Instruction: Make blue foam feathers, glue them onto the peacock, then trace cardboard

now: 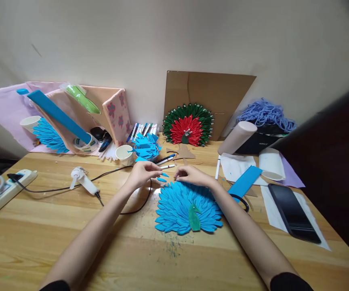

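Beside the left hand (pixel 143 174), small blue petals (pixel 161 180) are seen close to the fingertips; thumb and fingers are drawn nearly together, but whether a petal is pinched cannot be made out. The right hand (pixel 192 176) is held with thumb and forefinger curled toward each other over the upper edge of the blue peacock (pixel 174 206); whether anything is gripped there is not shown. The peacock is laid flat just right of the frame's middle, seemingly so that its upper edge can be reached by both hands. Its fan is formed of overlapping, pointed petals, matte and soft-looking, and a smooth green body (pixel 194 220) is set low upon it. Behind the left hand, angular blue scraps (pixel 147 147) are heaped, probably to be kept within reach. At left, a white glue gun (pixel 86 185) is laid on its side on the pale, grained table (pixel 126 258). Upper centre, a glossy red-and-green peacock (pixel 189 127) is stood before stiff brown cardboard (pixel 204 91). At right, a flat blue strip (pixel 246 182) and a dark, glassy phone (pixel 294 214) are placed.
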Motion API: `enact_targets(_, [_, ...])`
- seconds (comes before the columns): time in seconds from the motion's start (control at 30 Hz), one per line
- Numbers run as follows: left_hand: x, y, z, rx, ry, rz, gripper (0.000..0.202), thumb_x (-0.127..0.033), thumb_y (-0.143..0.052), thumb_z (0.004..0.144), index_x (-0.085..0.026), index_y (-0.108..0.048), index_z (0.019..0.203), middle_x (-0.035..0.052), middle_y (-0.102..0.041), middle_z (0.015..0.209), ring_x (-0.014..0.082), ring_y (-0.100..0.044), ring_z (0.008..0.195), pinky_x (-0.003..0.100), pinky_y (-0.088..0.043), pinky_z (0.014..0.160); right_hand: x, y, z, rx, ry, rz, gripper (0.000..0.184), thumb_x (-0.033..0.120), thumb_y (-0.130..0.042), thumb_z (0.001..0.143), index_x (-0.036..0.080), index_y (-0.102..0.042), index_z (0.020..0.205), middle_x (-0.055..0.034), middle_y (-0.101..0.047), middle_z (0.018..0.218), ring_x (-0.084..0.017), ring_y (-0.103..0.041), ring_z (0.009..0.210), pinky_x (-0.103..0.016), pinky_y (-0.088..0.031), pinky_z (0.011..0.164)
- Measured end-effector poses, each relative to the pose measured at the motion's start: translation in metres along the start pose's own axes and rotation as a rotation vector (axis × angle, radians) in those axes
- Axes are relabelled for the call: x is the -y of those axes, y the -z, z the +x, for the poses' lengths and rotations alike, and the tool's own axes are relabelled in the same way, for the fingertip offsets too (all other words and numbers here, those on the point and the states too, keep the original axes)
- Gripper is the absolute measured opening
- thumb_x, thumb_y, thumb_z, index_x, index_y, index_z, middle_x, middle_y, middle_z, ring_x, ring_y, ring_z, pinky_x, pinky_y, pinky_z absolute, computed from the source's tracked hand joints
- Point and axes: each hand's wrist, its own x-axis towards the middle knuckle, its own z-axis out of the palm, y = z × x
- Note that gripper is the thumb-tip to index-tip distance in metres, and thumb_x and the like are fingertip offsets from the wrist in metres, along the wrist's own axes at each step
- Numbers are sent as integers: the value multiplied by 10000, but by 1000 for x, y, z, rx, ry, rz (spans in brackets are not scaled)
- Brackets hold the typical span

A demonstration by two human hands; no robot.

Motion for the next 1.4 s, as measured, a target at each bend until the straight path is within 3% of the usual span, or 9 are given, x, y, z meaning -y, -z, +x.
enact_targets(0.23, [20,-18,36,66,69,15,201,-149,-783,478,-138,-693,657,38,-657,531,168,-626,491,240,-490,481,-4,7,-5,82,-8,178,164,251,-601,727,151,-655,845,-36,-675,812,-152,-612,751,-280,-469,702])
enact_targets(0.43, [36,-24,41,143,143,-28,178,-113,-736,555,-118,-667,720,40,-656,561,167,-641,522,267,-517,538,-4,7,-5,92,-50,206,133,244,-611,710,149,-645,797,-32,-668,784,-159,-610,735,-283,-468,691])
enact_targets(0.63, [41,-30,43,203,154,-27,124,-61,-686,599,-98,-660,714,28,-665,591,119,-632,564,220,-503,579,-11,10,-3,135,-51,243,95,237,-609,734,154,-571,762,-26,-637,778,-145,-593,736,-279,-465,703])
enact_targets(0.83, [41,-31,43,240,145,40,108,-39,-632,663,-90,-642,758,24,-664,629,101,-626,588,219,-503,607,-8,11,-5,153,-86,144,205,275,-674,701,155,-575,835,-41,-635,833,-147,-581,736,-276,-465,666])
enact_targets(1.03, [36,-23,43,253,176,20,109,-37,-630,677,-85,-626,775,37,-678,673,99,-637,598,231,-523,630,3,11,-6,201,-33,-18,167,275,-630,754,157,-630,872,-52,-659,869,-159,-599,785,-284,-470,708])
enact_targets(1.4, [34,-19,42,274,213,91,132,-39,-620,663,-86,-632,785,52,-692,711,110,-642,614,240,-518,636,8,-1,-5,113,34,-216,133,268,-651,743,163,-670,824,-43,-656,820,-163,-586,785,-272,-443,702])
